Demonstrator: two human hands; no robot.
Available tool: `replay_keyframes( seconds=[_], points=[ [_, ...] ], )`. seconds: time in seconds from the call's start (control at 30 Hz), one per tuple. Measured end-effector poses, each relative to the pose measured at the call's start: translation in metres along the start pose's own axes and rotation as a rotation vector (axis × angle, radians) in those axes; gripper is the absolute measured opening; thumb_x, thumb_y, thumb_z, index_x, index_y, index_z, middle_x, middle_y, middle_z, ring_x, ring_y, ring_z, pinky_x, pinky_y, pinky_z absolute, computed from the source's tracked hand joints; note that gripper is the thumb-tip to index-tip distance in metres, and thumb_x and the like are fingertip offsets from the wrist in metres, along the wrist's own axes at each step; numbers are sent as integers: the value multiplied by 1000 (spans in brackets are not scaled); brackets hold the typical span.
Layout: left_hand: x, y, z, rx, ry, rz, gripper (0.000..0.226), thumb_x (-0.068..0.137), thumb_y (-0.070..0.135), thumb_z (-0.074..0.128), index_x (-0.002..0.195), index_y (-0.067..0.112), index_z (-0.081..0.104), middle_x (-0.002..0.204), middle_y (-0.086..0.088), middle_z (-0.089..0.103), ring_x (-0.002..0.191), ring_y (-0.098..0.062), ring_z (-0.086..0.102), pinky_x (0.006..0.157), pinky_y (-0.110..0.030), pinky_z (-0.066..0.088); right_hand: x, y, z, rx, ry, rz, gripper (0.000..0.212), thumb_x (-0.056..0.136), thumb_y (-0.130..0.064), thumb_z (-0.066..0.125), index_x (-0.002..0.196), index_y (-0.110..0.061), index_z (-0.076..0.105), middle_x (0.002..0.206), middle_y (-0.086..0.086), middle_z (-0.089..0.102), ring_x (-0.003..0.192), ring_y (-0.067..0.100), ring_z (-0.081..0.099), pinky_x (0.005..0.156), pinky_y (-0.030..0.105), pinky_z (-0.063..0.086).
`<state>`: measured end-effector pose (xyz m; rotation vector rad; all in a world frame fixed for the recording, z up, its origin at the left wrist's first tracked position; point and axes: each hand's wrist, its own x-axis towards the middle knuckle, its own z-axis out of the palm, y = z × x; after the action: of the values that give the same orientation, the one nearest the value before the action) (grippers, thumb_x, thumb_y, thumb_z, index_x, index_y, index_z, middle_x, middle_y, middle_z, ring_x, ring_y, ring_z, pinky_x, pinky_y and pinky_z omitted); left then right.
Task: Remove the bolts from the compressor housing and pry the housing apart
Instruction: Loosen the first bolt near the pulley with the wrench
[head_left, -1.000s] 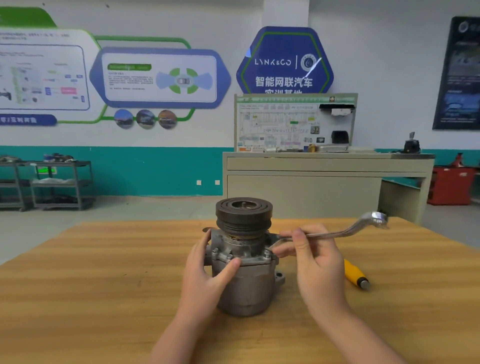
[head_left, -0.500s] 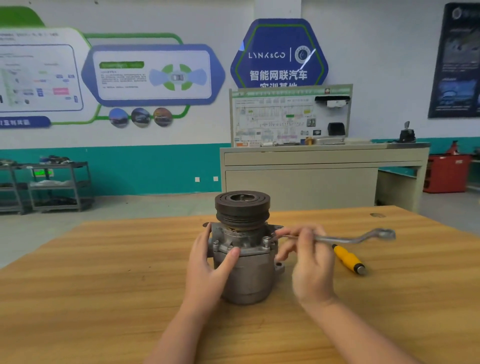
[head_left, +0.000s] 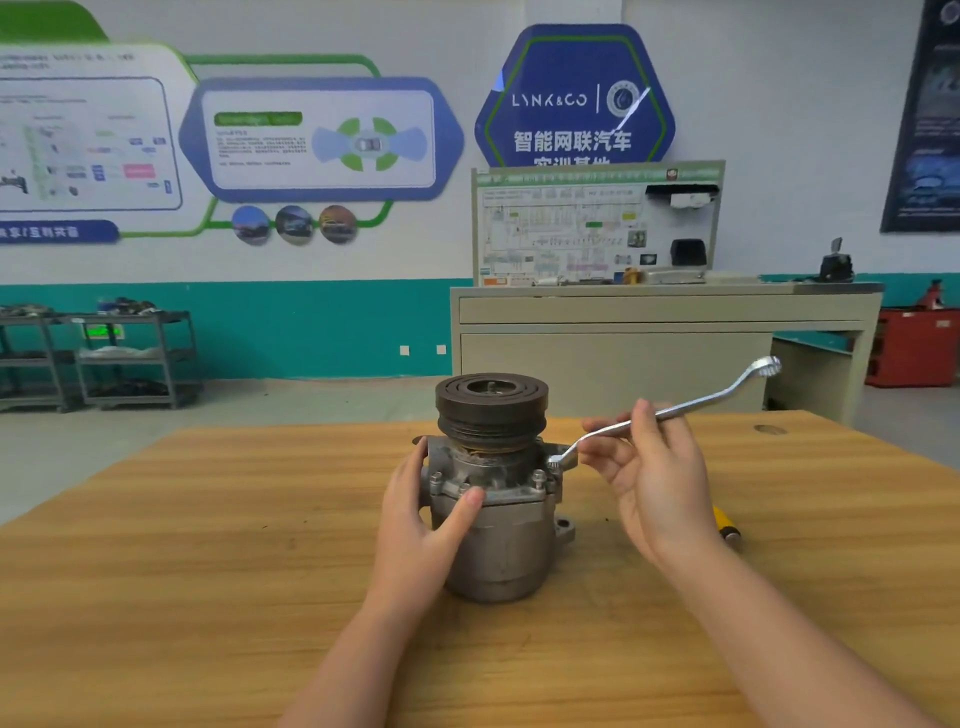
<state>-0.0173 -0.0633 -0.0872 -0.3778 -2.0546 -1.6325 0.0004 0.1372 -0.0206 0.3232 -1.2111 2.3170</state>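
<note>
**Both hands on the compressor, ring spanner at a flange bolt**

The left hand wraps the left side of the compressor housing at centre frame, fingers curled behind it and the thumb laid across the front just under the bolted flange. The right hand, right of centre, holds the shaft of a double-ended ring spanner with the fingers only loosely curled and the palm turned towards the compressor. The spanner's lower ring sits at a bolt on the right edge of the flange; its other end rises towards the upper right. Another bolt head shows on the flange front, just left of the first.

The housing stands upright on the wooden table, its dark grooved pulley on top. Part of a yellow-handled tool lies on the table behind the right wrist, mostly hidden.

Beyond the table stands a grey workbench carrying a wiring-diagram panel. At far left are metal shelf carts against a teal and white wall, and a red cabinet sits at far right.
</note>
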Motion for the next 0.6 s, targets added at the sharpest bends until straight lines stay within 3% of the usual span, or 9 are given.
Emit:
replay_keyframes(
  seconds=[0.1, 0.2, 0.33, 0.43, 0.5, 0.6],
  points=[
    [0, 2, -1, -6, -3, -4, 95, 66, 67, 64, 150, 33, 34, 146, 12, 44, 132, -4, 44, 110, -33, 42, -11, 2, 3, -140, -81, -90, 19, 101, -19, 41, 87, -13, 52, 79, 13, 71, 63, 24, 69, 58, 29, 56],
    [-1, 4, 0, -2, -6, -18, 94, 67, 66, 64, 150, 34, 33, 147, 11, 44, 132, -5, 43, 109, -33, 43, -19, 0, 5, -281, -126, -150, 19, 93, -31, 46, 87, -16, 56, 84, 12, 72, 68, 27, 71, 62, 30, 57],
    [-2, 3, -1, -6, 6, -18, 90, 71, 60, 68, 150, 30, 36, 146, 9, 46, 133, -8, 45, 111, -42, 43, -28, -1, 8, -509, -255, -346, 25, 91, -34, 52, 88, -12, 63, 72, 6, 71, 67, 18, 71, 67, 26, 57],
    [-1, 2, -1, -7, 10, -9, 77, 80, 45, 73, 147, 30, 39, 143, 10, 48, 130, -6, 48, 109, -41, 44, -33, -3, 9, -824, -456, -628, 18, 93, -28, 61, 91, -12, 68, 78, -2, 69, 72, 8, 67, 69, 24, 55],
    [0, 2, 0, 4, 13, -1, 71, 82, 38, 75, 143, 34, 39, 142, 10, 48, 129, -4, 48, 109, -38, 44, -36, -1, 10, -1030, -619, -872, 17, 94, -22, 55, 93, -13, 70, 88, 2, 67, 77, 13, 65, 68, 27, 54],
    [1, 0, -1, 12, 6, 12, 75, 80, 40, 75, 145, 29, 41, 141, 6, 50, 127, -6, 50, 108, -36, 45, -38, 9, 6, -1156, -626, -1093, 20, 95, -21, 53, 94, -8, 68, 90, 6, 66, 75, 19, 65, 61, 31, 54]
  ],
)
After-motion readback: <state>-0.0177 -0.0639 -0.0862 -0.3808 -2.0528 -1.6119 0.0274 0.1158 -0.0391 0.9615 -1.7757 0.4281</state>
